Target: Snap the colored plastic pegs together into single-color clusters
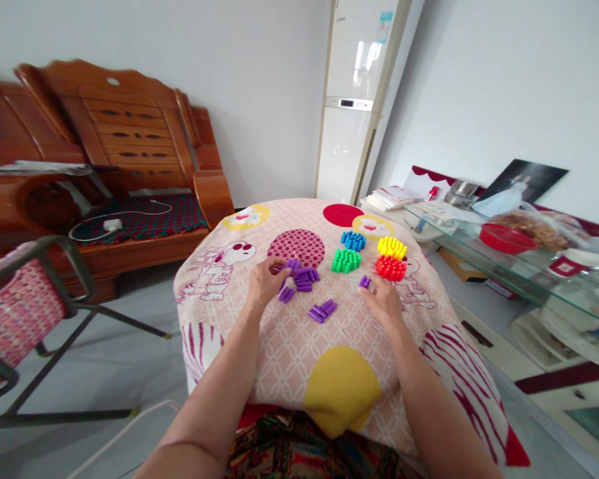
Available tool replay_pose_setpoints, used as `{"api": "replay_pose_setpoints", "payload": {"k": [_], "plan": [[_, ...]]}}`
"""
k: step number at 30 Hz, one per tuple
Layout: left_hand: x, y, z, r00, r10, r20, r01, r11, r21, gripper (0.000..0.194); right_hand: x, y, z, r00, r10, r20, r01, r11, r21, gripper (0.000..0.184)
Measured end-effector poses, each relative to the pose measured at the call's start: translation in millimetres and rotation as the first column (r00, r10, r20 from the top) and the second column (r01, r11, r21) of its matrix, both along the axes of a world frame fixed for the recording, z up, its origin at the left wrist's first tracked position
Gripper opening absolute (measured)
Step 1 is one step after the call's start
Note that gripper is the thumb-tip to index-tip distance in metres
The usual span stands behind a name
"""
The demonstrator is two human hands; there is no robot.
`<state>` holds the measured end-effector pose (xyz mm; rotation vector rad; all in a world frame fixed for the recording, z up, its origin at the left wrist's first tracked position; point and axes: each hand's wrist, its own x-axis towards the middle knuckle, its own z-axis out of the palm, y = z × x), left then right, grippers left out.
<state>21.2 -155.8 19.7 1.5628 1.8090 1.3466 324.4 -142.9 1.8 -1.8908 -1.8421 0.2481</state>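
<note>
– White walls (259, 100) are seen, with a tall white air conditioner (349, 146) and a carved wooden armchair (130, 143). What is put on the pink patterned tablecloth (274, 362)?

– Blue pegs (354, 240), green pegs (346, 261), yellow pegs (392, 247) and red pegs (390, 267) are stood in tight groups, toward the right.

– And the purple ones?

– One purple pile (305, 279) is seen lying near the middle, and a smaller purple heap (322, 311) nearer the person.

– How are the hands held?

– Bent left-hand fingers (281, 263) are put to the pile; whether a peg is pinched cannot be told. By the right hand (382, 305), thumb and fingers are held close about some upright purple pegs (365, 281); whether they are squeezed cannot be told
</note>
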Motion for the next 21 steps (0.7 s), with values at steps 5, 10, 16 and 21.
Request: {"api": "replay_pose_setpoints", "payload": {"k": [5,10,16,21], "plan": [[20,0,-2.8,0.943,-0.155,0.295,0.148,0.988,0.046,0.036,2,1,-4.6,0.999,0.004,-0.04,-0.002,0.999,0.051,0.045],[32,1,-5.2,0.935,-0.23,0.27,0.222,0.973,0.061,0.034,2,4,-6.4,0.995,-0.034,-0.098,0.04,0.997,0.06,0.044],[60,1,4.5,0.927,-0.369,-0.065,0.369,0.929,-0.004,0.037,2,5,-6.5,0.991,0.006,-0.136,-0.003,1.0,0.021,0.043],[103,17,13.0,0.864,-0.468,-0.186,0.459,0.884,-0.088,0.026,1,4,-5.0,0.991,0.006,-0.136,-0.006,1.0,0.004,0.035]]}}
